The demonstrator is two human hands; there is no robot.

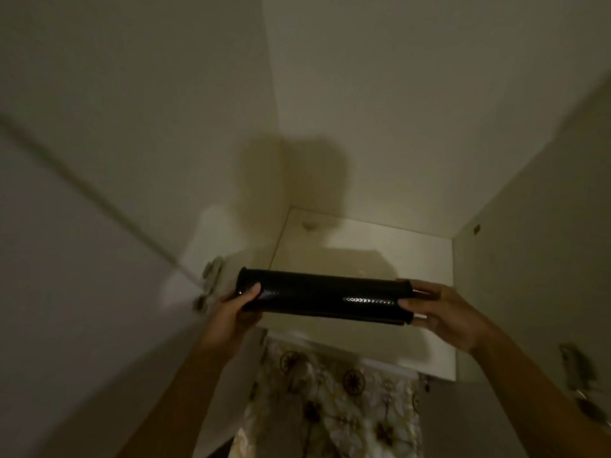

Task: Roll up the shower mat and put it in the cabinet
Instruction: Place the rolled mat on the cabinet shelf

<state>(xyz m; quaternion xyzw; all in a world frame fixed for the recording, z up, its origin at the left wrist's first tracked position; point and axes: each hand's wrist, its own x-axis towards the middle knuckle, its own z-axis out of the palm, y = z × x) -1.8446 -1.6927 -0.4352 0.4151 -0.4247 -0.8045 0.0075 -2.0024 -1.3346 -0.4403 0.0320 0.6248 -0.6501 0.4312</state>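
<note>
Black rolled mat [325, 297], both hands' grip closed

Dim, yellowish light casts a soft shadow on the cabinet [363, 94] back wall; frame edges smear with wide-angle blur.

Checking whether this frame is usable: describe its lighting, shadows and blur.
Head view: dim, yellowish light; the mat and both hands cast a dark shadow on the cabinet back wall and shelf; the left hinge and frame edges are smeared; a small glint shows on the mat.
</note>
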